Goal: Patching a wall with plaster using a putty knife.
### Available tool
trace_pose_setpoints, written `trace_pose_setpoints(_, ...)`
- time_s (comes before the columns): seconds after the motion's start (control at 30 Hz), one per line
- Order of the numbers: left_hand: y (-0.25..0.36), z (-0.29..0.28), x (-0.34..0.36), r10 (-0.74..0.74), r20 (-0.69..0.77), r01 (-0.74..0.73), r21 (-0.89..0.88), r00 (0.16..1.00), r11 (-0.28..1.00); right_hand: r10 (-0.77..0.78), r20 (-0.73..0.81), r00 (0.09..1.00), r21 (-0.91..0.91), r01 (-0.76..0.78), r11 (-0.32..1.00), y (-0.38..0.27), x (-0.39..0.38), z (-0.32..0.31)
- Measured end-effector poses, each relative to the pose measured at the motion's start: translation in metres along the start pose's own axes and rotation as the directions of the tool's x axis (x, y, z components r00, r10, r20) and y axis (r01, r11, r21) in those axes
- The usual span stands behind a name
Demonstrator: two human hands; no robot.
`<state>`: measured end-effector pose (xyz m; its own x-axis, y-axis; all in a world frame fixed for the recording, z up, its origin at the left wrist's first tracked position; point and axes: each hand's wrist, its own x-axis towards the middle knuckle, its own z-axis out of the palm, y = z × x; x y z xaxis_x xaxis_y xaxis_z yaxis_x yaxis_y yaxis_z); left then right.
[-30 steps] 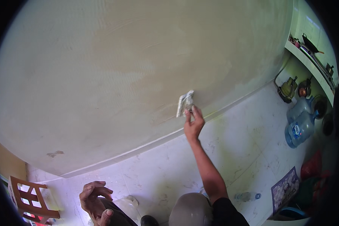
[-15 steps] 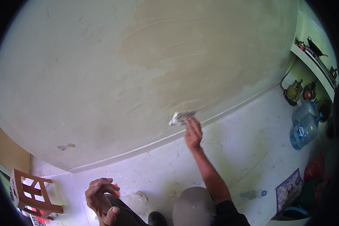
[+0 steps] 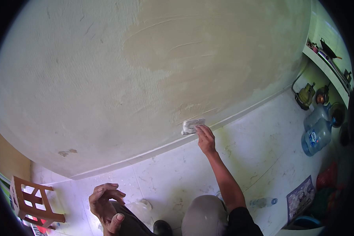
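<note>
My right hand is closed on a putty knife, a flat, whitish-smeared blade lying against the low part of the wall, just above the skirting. Above the blade, a broad darker beige patch with curved ridges covers much of the wall's right side; the left side is paler and rough. At lower left my left hand hovers in front of my knee, fingers loosely bent, thumb apart, holding nothing that I can see. The knife's handle is mostly hidden by my fingers.
A brown plastic stool stands at far left. On the right are large blue water bottles, gas cylinders and a shelf. A small clear bottle lies on the tiled floor near a purple printed panel.
My right hand and the putty knife have moved slightly down and to the right along the wall, and the blade shows flatter. My left hand stays nearly in place.
</note>
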<state>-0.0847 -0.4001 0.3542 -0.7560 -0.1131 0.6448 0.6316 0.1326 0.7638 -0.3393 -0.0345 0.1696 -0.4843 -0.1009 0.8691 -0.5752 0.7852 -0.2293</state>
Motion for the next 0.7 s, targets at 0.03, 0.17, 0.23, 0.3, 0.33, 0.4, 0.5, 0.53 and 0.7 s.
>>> trace_pose_setpoints(0.03,0.001,0.002,0.000,-0.002,-0.006,0.002,0.003,1.000,1.000,0.144,-0.064,0.988,0.111,-0.136,0.984,0.001,-0.003,-0.003)
trace_pose_setpoints(0.17,0.004,0.002,0.000,0.020,0.004,-0.020,-0.001,1.000,1.000,0.653,-0.232,0.721,0.524,-0.473,0.708,0.032,0.020,-0.016)
trace_pose_setpoints(0.23,0.006,0.001,-0.002,0.004,-0.002,-0.004,-0.004,1.000,1.000,0.678,-0.212,0.704,0.592,-0.460,0.662,0.046,0.042,-0.019)
trace_pose_setpoints(0.3,0.006,0.000,-0.003,-0.012,-0.010,0.012,-0.011,1.000,1.000,0.697,-0.191,0.691,0.653,-0.441,0.616,0.044,0.050,-0.018)
trace_pose_setpoints(0.33,0.006,-0.001,-0.003,-0.010,-0.016,0.010,-0.015,1.000,1.000,0.709,-0.167,0.686,0.663,-0.454,0.595,0.039,0.052,-0.010)
trace_pose_setpoints(0.4,0.006,-0.003,-0.004,-0.007,-0.025,0.007,-0.010,1.000,1.000,0.695,-0.146,0.704,0.644,-0.466,0.607,0.010,0.058,0.009)
trace_pose_setpoints(0.5,0.008,-0.005,-0.003,0.009,-0.022,-0.009,-0.016,1.000,1.000,0.584,-0.236,0.776,0.565,-0.379,0.732,-0.051,0.066,0.031)
trace_pose_setpoints(0.53,0.009,-0.004,-0.002,0.014,-0.021,-0.014,-0.023,1.000,1.000,0.523,-0.248,0.815,0.482,-0.365,0.797,-0.070,0.068,0.034)
trace_pose_setpoints(0.7,0.007,-0.002,-0.003,0.017,-0.019,-0.018,-0.051,1.000,0.999,0.319,-0.083,0.944,0.466,-0.246,0.850,-0.143,0.065,0.045)
